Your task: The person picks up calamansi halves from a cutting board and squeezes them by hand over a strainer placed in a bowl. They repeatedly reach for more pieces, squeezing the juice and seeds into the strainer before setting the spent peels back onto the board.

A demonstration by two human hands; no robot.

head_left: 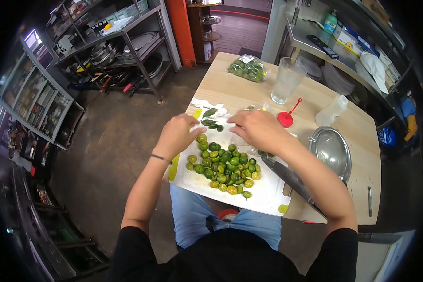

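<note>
Small green citrus fruits (pixel 228 164), several of them cut in half, are heaped on a white cutting board (pixel 197 181) with yellow-green corners. My left hand (pixel 176 135) hovers over the board's far left side, thumb and fingers apart, beside a few green leaves (pixel 210 117). Across from it, my right hand (pixel 256 128) has its fingers curled toward the thumb; anything between the tips is too small to make out. Under my right wrist is a clear plastic bag (pixel 239 140), partly hidden. A large knife (pixel 286 177) lies on the board's right side beneath my right forearm.
A bag of green fruit (pixel 247 68), a clear pitcher (pixel 288 80), a red funnel (pixel 285 119) and a plastic bottle (pixel 331 111) stand on the wooden table (pixel 362 141). A metal strainer (pixel 331 150) and a pen (pixel 370 201) are at the right. Metal shelves (pixel 127 33) stand back left.
</note>
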